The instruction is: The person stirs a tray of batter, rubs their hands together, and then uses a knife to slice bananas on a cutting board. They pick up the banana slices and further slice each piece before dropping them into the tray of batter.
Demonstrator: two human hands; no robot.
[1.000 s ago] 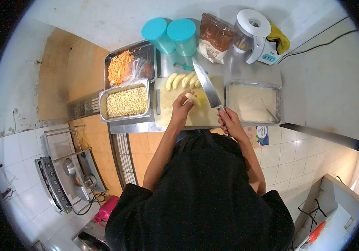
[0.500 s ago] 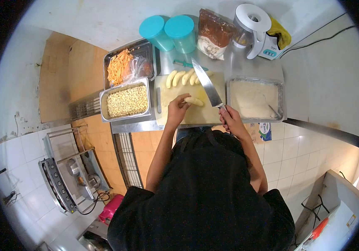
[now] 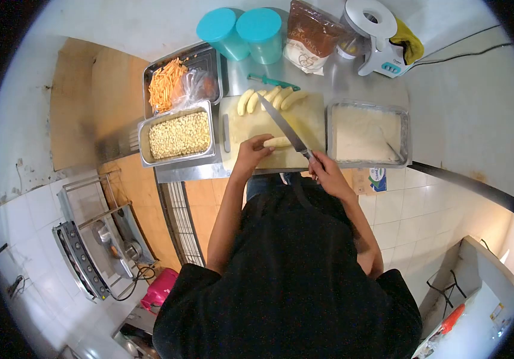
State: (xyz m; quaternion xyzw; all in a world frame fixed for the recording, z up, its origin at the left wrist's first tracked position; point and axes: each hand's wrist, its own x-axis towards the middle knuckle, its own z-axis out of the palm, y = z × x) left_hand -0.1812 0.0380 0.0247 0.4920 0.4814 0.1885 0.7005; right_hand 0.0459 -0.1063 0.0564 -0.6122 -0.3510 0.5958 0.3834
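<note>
Banana [image 3: 278,142] pinned at front edge of cutting board [image 3: 248,127] by closed left hand [image 3: 249,154]; knife [image 3: 281,122] clenched in right hand [image 3: 324,172]. Best sliced slowly, blade kept clear of left hand.

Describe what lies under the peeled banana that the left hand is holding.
The pale cutting board lies under the banana. The left hand covers one end, and the knife meets the other.
</note>
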